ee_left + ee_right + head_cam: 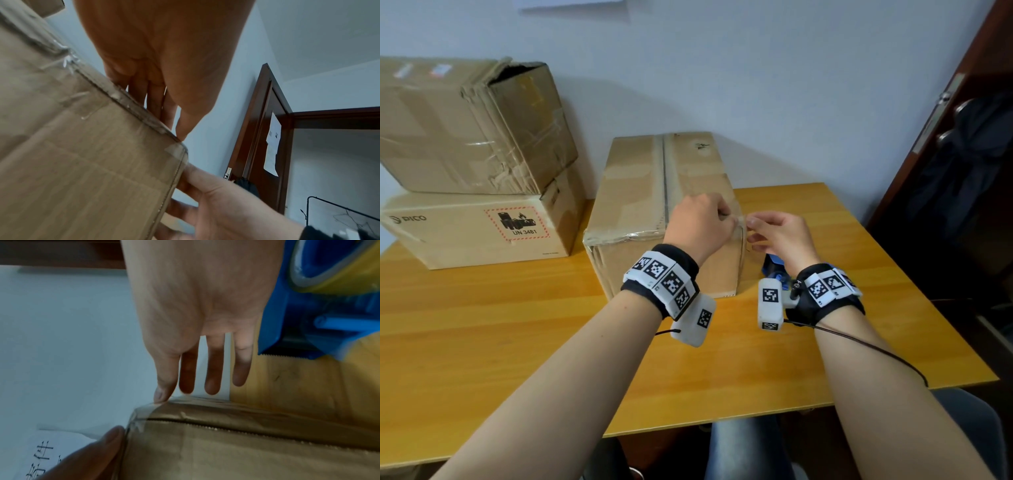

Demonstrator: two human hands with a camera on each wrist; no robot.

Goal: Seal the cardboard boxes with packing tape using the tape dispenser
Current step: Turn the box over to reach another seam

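A cardboard box (664,192) stands in the middle of the yellow table (517,325), with clear tape (640,234) along its front top edge. My left hand (722,216) lies on the box top at the near right corner. Its fingers (156,100) reach over the edge and its thumb presses the taped corner (176,149). My right hand (753,229) is at the same corner from the right. Its fingers (213,378) are straight and its thumb tip touches the tape (148,408) folded over the corner. The blue tape dispenser (774,265) (320,308) lies on the table beside the box, held by neither hand.
Two more cardboard boxes are stacked at the left, a worn one (469,123) on top of a flat one with a hazard label (476,226). A white wall runs behind. A dark wooden door (962,171) stands at the right, past the table edge.
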